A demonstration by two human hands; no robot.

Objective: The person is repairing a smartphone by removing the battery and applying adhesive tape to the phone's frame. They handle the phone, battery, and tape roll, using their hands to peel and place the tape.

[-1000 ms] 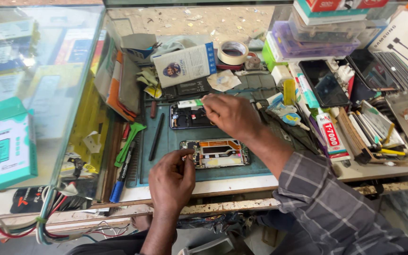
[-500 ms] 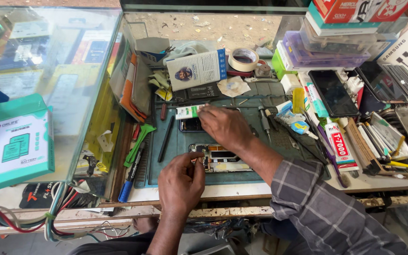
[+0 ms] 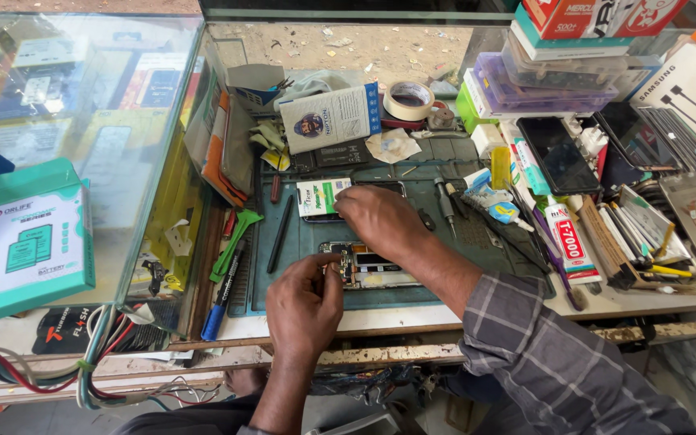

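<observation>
Now my left hand (image 3: 304, 310) pinches its fingers shut at the opened phone (image 3: 364, 266) near the worktop's front edge; my right hand (image 3: 376, 219) rests curled over another phone (image 3: 324, 197); whether it grips, I cannot tell. Probably mid-disassembly; steadiness needed next.

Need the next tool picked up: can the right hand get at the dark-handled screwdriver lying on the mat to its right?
Probably yes. The right hand rests on the mat beside the screwdriver, with nothing lying over it.
</observation>
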